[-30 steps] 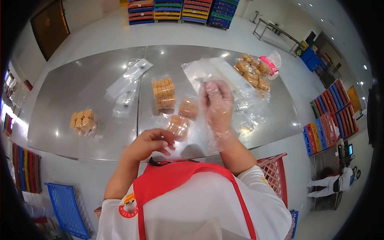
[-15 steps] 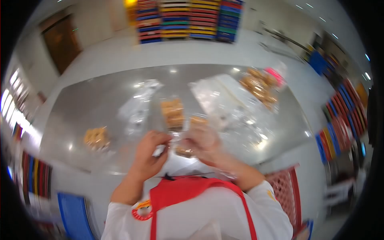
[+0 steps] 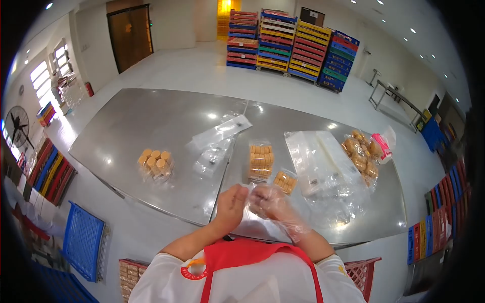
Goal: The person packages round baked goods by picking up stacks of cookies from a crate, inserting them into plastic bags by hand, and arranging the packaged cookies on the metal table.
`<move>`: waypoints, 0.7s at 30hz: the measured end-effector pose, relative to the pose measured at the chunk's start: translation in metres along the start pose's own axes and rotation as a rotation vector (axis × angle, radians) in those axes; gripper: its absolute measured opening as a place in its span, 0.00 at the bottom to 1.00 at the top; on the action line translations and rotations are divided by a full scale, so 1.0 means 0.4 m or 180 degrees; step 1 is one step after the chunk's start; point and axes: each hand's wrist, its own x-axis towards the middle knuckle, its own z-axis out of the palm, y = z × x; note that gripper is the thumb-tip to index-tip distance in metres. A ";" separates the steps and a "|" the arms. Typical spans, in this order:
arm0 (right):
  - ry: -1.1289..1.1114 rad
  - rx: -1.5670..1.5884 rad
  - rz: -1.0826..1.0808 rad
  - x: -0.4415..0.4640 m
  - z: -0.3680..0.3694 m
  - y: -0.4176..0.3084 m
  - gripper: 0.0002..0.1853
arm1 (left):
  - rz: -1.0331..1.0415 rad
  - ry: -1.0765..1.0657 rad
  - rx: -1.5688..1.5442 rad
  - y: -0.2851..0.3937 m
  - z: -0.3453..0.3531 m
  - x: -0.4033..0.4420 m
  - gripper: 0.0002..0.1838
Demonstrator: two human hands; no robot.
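Observation:
My bare left hand and my right hand, in a clear plastic glove, meet near the table's front edge. Both have curled fingers around clear plastic, most of it hidden by them. Just beyond them stands a tall clear pack of round tan biscuits. A smaller biscuit pack lies beside it, close to my right hand. Farther left on the steel table is another biscuit pack. Flat clear bags lie between that pack and the tall one.
A stack of clear bags lies right of centre, beside a large bag of brown rounds and a pink-and-clear packet. Blue crate at left, red crate at right, stacked crates behind. A person stands far left.
My hands have come together, the right one moving down from above the bags. The pack formerly between them no longer shows on the table. The view has swung left and up.

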 end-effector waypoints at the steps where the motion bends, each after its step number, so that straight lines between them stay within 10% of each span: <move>1: 0.0121 -0.0141 -0.0108 0.017 0.017 0.019 0.10 | 0.0045 0.0033 0.0210 -0.005 -0.006 0.007 0.21; 4: -0.0936 0.0269 -0.0679 0.017 0.028 0.008 0.06 | 0.0110 0.0243 0.0443 -0.006 -0.039 0.027 0.22; 9: 0.0621 -0.1090 -0.1346 0.085 0.029 -0.004 0.02 | -0.1270 -0.0443 -0.0851 -0.028 -0.107 0.011 0.15; 21: 0.0542 -0.1394 -0.1911 0.040 0.032 -0.159 0.08 | -0.0807 -0.1146 -0.1699 0.103 -0.171 -0.070 0.13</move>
